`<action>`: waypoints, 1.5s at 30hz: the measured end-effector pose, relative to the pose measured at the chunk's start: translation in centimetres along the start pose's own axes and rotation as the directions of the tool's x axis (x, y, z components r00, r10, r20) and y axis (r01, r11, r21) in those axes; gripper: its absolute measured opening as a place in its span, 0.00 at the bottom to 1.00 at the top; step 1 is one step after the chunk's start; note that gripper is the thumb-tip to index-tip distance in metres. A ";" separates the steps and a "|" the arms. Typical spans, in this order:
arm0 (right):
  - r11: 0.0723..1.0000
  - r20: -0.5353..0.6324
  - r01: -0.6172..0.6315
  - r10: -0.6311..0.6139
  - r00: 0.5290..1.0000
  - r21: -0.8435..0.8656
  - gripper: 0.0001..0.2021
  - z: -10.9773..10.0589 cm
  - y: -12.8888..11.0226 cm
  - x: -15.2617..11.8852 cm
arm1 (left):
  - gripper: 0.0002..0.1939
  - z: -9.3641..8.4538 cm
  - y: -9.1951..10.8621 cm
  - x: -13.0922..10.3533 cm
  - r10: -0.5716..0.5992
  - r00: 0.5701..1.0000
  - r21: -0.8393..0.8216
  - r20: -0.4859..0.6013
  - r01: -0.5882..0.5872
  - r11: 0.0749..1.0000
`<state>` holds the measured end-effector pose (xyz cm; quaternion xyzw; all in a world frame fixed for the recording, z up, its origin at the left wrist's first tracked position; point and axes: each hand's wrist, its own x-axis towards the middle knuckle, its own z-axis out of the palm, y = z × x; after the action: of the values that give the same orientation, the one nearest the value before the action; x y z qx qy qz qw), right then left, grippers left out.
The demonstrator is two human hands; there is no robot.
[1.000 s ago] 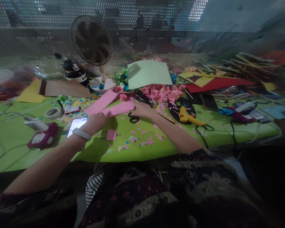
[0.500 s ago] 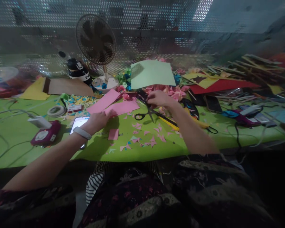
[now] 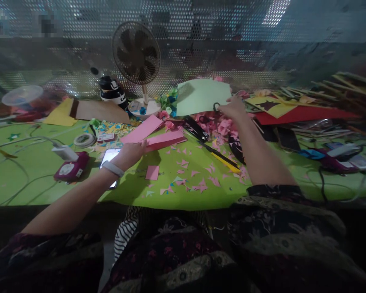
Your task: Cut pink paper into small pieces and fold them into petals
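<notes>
My left hand (image 3: 132, 154) is closed on the near end of a folded strip of pink paper (image 3: 166, 139), whose far end stands slightly raised. Another pink paper strip (image 3: 144, 127) lies just behind it. Out over the pink paper pieces at the back, my right hand (image 3: 233, 108) has its fingers closed on scissors (image 3: 216, 106); one black handle loop shows and the rest is hard to make out. A light green sheet (image 3: 201, 97) is right beside that hand. Below it lie a black stapler (image 3: 196, 127) and a yellow-and-black cutter knife (image 3: 221, 158).
A small pink square (image 3: 152, 173) and several pink scraps (image 3: 198, 183) lie on the green table (image 3: 118, 201). Near my left wrist are a lit phone (image 3: 110, 156) and a purple power socket (image 3: 71, 167). A fan (image 3: 136, 53) stands behind; stacked paper (image 3: 323, 97) fills the back right.
The scissors have left the table and are now in my right hand, which has moved back and right. The pink strip in my left hand has lifted at its far end. The view has shifted slightly.
</notes>
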<state>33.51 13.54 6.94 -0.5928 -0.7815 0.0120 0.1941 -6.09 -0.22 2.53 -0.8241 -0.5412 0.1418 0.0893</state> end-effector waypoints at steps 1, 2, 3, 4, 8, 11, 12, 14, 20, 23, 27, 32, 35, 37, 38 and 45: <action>0.984 -0.132 -0.169 0.160 0.978 -0.061 0.22 0.5 -1.2 -0.6 | 0.26 -0.3 -0.2 -0.1 -0.018 1.000 -0.012 -0.008 0.018 1.000; 0.971 -0.197 -0.224 0.204 0.959 -0.083 0.26 1.1 -2.6 -1.3 | 0.25 -0.6 -0.5 -0.2 -0.036 0.999 -0.023 -0.021 0.035 0.999; 0.985 -0.173 -0.147 0.131 0.976 -0.086 0.29 1.8 -4.2 -2.3 | 0.23 -1.0 -0.6 -0.3 -0.050 0.998 -0.033 -0.038 0.049 0.998; 0.995 -0.120 -0.062 0.053 0.991 -0.073 0.30 2.6 -5.9 -3.3 | 0.22 -1.4 -0.7 -0.4 -0.065 0.996 -0.041 -0.055 0.063 0.997; 0.913 0.198 0.407 -0.406 0.892 0.039 0.45 6.2 -11.8 -7.2 | 0.19 -2.8 -0.6 -1.0 -0.117 0.987 -0.050 -0.110 0.112 0.992; 0.903 0.165 0.427 -0.428 0.888 0.042 0.34 7.6 -13.6 -8.7 | 0.20 -3.5 -0.5 -1.5 -0.119 0.985 -0.056 -0.129 0.112 0.992; 0.911 0.115 0.410 -0.411 0.904 0.038 0.26 7.7 -13.7 -8.9 | 0.21 -3.7 -0.5 -1.6 -0.120 0.983 -0.065 -0.137 0.111 0.992; 0.925 -0.023 0.376 -0.376 0.927 0.060 0.17 7.3 -13.2 -9.0 | 0.21 -4.2 -0.8 -1.9 -0.136 0.978 -0.106 -0.158 0.121 0.987; 0.903 -0.541 0.347 -0.164 0.825 0.254 0.07 4.0 -10.8 -8.8 | 0.23 -5.7 -1.0 -0.9 -0.411 0.868 -0.416 -0.280 0.276 0.866; 0.948 -0.693 0.252 -0.047 0.719 0.197 0.07 2.5 -10.5 -9.0 | 0.25 -5.6 0.6 -0.1 -0.565 0.795 -0.676 -0.221 0.293 0.676; 0.940 -0.637 0.339 -0.243 0.732 0.030 0.05 2.7 -11.9 -10.0 | 0.30 -4.9 4.7 1.1 -0.201 0.978 -0.997 0.055 0.042 -0.068; 0.742 -0.348 0.655 -0.657 0.669 -0.141 0.06 5.5 -14.8 -12.3 | 0.18 -3.0 7.6 4.1 0.032 0.999 -0.721 0.004 0.025 -0.693; 0.634 -0.314 0.768 -0.751 0.581 -0.094 0.07 6.2 -14.8 -12.7 | 0.05 -1.7 7.5 5.4 -0.159 0.987 -0.581 0.005 -0.127 -0.804; 0.651 -0.372 0.757 -0.690 0.621 0.056 0.07 6.1 -14.3 -12.5 | 0.04 -1.0 7.3 5.6 -0.200 0.980 -0.554 -0.021 -0.178 -0.813; 0.674 -0.401 0.723 -0.626 0.669 0.155 0.06 6.0 -14.1 -12.3 | 0.06 -0.7 7.2 5.5 -0.177 0.983 -0.569 -0.048 -0.173 -0.804; 0.761 -0.373 0.361 -0.168 0.912 0.540 0.11 6.3 -13.8 -12.1 | 0.20 -0.3 8.1 4.6 0.053 0.995 -0.698 -0.081 -0.019 -0.716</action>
<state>21.50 -0.46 1.03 -0.3779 -0.7746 0.1389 0.4877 2.80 0.77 -0.22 -0.4175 -0.2965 -0.4355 -0.7403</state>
